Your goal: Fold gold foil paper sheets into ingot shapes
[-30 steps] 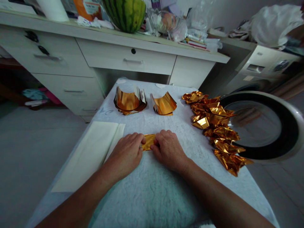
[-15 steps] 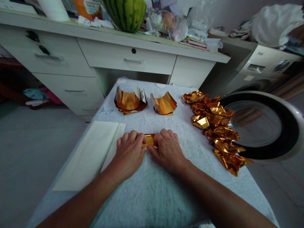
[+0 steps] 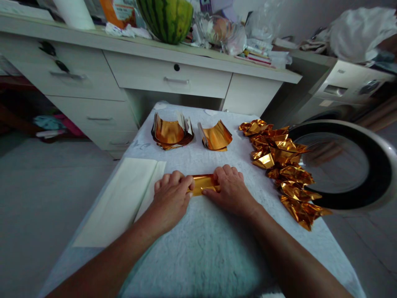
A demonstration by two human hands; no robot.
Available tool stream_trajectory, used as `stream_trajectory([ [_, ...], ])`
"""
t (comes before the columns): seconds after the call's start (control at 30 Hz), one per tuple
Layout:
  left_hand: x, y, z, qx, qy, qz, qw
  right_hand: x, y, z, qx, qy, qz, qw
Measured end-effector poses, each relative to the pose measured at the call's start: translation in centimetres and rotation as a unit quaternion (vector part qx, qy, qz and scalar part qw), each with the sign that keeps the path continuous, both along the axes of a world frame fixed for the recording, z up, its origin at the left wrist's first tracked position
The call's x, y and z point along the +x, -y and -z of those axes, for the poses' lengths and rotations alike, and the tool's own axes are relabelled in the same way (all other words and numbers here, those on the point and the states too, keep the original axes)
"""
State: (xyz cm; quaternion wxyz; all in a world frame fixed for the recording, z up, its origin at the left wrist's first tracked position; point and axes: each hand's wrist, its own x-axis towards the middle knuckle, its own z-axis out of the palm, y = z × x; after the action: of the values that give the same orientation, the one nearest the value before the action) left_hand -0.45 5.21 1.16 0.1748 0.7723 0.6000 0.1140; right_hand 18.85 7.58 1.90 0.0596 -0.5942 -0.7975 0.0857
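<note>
A strip of shiny gold foil paper (image 3: 203,185), folded or rolled narrow, lies across the cloth-covered table between my hands. My left hand (image 3: 173,192) grips its left end, fingers curled over the far edge and thumb on the near side. On the right part presses my right hand (image 3: 231,188), fingers bent over the top and thumb stretched left along the near edge. Both ends of the strip are hidden under the hands. Beyond them stand a curved stack of gold sheets (image 3: 169,132) and a smaller curved gold sheet or stack (image 3: 217,136).
Several crumpled or folded gold foil pieces (image 3: 279,157) run down the table's right side. Pale paper sheets (image 3: 120,198) lie at left. An open washing-machine door (image 3: 381,169) stands close on the right. Behind is a white cabinet (image 3: 142,76) with a watermelon (image 3: 167,20) on top.
My right hand has slid to the right along the gold strip, leaving a longer stretch of it visible. My left hand stays nearly in place at the left end.
</note>
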Motion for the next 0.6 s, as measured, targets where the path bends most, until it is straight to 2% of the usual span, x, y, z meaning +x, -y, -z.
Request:
stream_trajectory([
  [0.1,0.1,0.0,-0.1,-0.002,0.001,-0.002,1.0,1.6,-0.8,0.1,-0.009,0.004,0.024,1.0],
  [0.33,0.3,0.0,-0.5,-0.02,-0.008,-0.01,1.0,4.0,-2.1,0.2,-0.042,-0.004,0.015,0.999],
  [0.6,-0.1,-0.1,-0.3,0.009,0.001,0.013,1.0,4.9,-2.1,-1.1,-0.061,-0.056,-0.044,0.996],
])
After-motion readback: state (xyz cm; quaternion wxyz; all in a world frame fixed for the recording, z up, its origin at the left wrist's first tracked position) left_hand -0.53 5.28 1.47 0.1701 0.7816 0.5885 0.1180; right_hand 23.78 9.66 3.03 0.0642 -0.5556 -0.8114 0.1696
